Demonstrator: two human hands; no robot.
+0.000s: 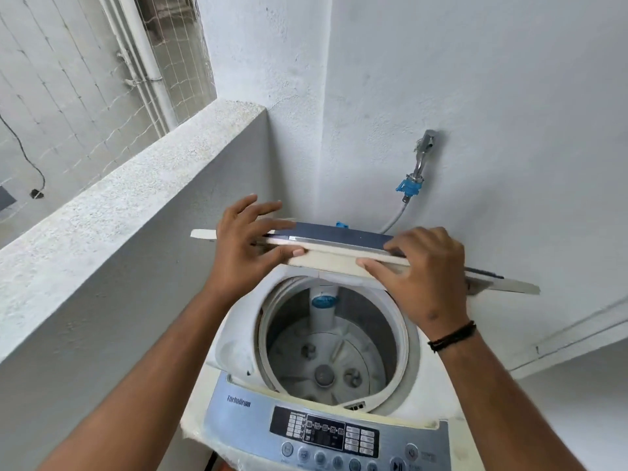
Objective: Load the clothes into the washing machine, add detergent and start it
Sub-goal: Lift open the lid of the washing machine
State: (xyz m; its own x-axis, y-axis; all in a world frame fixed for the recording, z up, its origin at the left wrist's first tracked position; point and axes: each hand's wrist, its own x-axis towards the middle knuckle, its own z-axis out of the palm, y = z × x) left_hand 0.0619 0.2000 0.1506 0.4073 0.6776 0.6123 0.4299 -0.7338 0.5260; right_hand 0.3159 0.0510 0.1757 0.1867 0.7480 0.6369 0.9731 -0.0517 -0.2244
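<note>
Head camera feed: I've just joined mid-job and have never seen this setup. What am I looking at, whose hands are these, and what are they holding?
This single picture comes from a camera worn on a person's head, looking forward and down. No robot is involved: the two bare hands are that person's. They stand at a top-loading washing machine in a corner of white walls. The left hand and the right hand both grip the folded lid, raised above the opening. The drum below shows no clothes. The control panel sits nearest the camera. Behind, a wall tap feeds a hose to the machine.
</note>
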